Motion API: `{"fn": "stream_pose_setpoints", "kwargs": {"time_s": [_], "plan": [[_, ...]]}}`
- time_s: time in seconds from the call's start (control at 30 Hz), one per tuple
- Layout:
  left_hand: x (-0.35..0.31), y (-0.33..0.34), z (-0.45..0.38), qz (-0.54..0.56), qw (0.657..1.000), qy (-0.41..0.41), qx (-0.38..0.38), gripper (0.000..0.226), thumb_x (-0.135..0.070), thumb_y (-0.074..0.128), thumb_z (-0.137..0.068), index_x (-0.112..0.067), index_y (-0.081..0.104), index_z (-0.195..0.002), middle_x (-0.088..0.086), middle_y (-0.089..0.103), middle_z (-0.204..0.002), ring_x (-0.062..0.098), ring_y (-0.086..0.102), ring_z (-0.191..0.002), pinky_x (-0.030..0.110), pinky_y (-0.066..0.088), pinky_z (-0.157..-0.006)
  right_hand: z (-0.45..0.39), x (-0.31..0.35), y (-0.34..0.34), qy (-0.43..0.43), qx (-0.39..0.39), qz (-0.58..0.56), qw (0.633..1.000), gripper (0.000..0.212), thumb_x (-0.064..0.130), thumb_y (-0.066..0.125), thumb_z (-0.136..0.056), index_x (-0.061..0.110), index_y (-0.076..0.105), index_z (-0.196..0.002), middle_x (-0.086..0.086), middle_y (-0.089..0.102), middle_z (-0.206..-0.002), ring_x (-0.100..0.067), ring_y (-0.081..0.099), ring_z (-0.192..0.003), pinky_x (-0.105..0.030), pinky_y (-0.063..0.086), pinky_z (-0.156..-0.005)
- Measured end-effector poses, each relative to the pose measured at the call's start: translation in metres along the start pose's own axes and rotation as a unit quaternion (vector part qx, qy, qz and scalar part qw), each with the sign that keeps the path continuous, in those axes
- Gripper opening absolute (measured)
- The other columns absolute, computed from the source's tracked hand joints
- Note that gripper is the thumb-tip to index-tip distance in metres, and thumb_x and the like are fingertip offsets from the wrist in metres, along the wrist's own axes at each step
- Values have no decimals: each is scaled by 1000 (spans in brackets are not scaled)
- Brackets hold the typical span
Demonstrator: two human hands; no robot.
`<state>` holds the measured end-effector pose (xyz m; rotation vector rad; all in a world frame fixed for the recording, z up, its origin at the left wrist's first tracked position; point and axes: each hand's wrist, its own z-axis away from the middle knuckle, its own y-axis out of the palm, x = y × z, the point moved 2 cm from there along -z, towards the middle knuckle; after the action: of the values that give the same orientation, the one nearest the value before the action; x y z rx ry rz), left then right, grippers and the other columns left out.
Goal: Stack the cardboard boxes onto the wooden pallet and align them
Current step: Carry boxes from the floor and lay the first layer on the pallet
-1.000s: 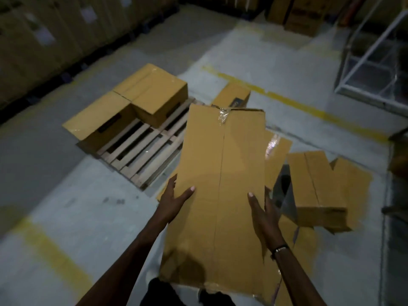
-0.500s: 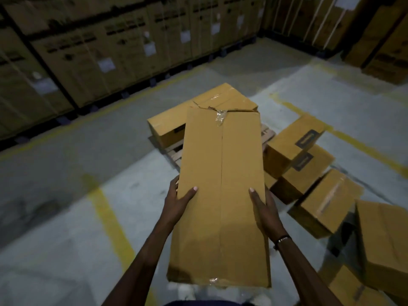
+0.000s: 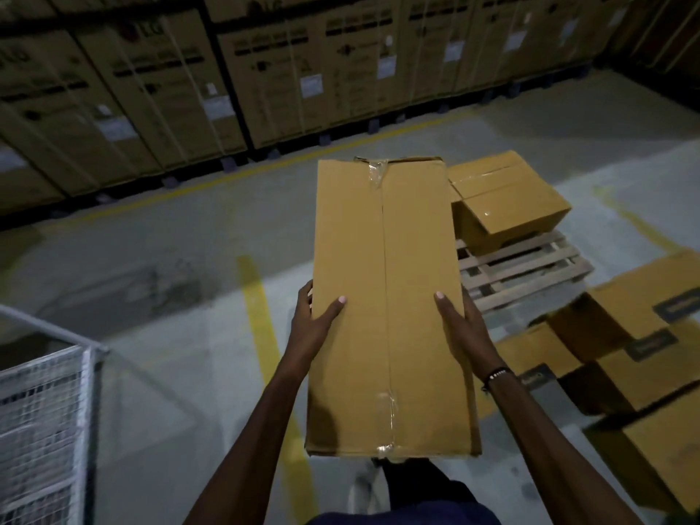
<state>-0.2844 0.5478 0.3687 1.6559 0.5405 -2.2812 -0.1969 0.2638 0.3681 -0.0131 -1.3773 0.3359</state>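
Long tan cardboard box (image 3: 386, 305) with a taped centre seam was held lengthwise between both hands: the left hand (image 3: 316, 327) gripped its left edge, the right hand (image 3: 464, 327) its right edge. Beyond the right hand lay the slatted wooden pallet (image 3: 526, 274), bearing a smaller brown cardboard box (image 3: 507, 198).
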Motion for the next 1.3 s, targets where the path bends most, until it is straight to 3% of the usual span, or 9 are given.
{"fn": "stream_pose_setpoints", "kwargs": {"time_s": [0.2,0.33,0.43,0.53,0.7,0.8,0.97,1.13,1.3], "plan": [[-17,-25,-71,2,999,4,-36,69,-52,75,-91,-37,40,-149,-10,59,-140,11,62,-124,36,53,-101,-91,20,43,-9,42,20,999,61,57,62,-100,30,51,-154,8,63,-144,-12,58,-134,-45,45,-116],[-40,-35,-127,-14,998,9,-65,75,-53,73,-93,-30,37,-154,-8,57,-141,14,60,-125,33,50,-101,-155,53,66,-24,69,11,997,60,51,61,-102,28,49,-155,9,61,-144,-12,56,-133,-31,46,-107],[-65,-41,-165,-25,996,21,-79,73,-50,72,-94,-26,38,-154,-8,57,-138,13,59,-122,30,48,-98,-199,71,80,-23,76,11,997,62,54,61,-101,28,48,-156,7,59,-148,-13,54,-136,-40,43,-115],[-84,-47,-204,-33,995,31,-86,73,-47,72,-95,-25,37,-155,-9,56,-134,12,58,-119,27,46,-94,-240,86,92,-30,80,4,996,65,55,62,-100,31,45,-158,9,57,-151,-12,52,-139,-39,41,-117],[-102,-61,-270,-50,995,36,-76,74,-50,72,-94,-25,38,-155,-8,57,-134,13,59,-121,33,48,-102,-294,106,118,-29,69,2,997,73,63,63,-97,31,43,-159,6,55,-154,-13,51,-141,-43,41,-120],[-109,-72,-317,-61,996,34,-50,76,-53,72,-94,-26,37,-155,-9,57,-137,13,59,-123,35,49,-104,-327,108,136,-19,53,2,998,83,73,63,-89,34,42,-160,8,53,-156,-13,49,-143,-47,40,-122],[-117,-87,-408,-83,995,48,1,80,-56,73,-91,-25,37,-155,-6,58,-141,13,60,-122,35,51,-102,-373,111,169,-3,-6,-6,1000,78,67,61,-95,34,38,-161,8,49,-160,-13,46,-146,-49,37,-124],[-131,-94,-494,-112,987,73,87,79,-53,73,-92,-24,37,-156,-3,57,-142,16,60,-123,35,51,-100,-396,117,202,9,-95,-37,995,64,53,59,-104,34,38,-161,14,49,-155,-8,47,-141,-39,37,-121],[-145,-87,-559,-140,970,81,179,80,-57,73,-90,-25,37,-155,-2,58,-145,17,61,-124,40,53,-103,-408,108,227,50,-180,-81,979,71,67,63,-95,38,45,-157,11,58,-151,-9,55,-138,-45,44,-119]]}}
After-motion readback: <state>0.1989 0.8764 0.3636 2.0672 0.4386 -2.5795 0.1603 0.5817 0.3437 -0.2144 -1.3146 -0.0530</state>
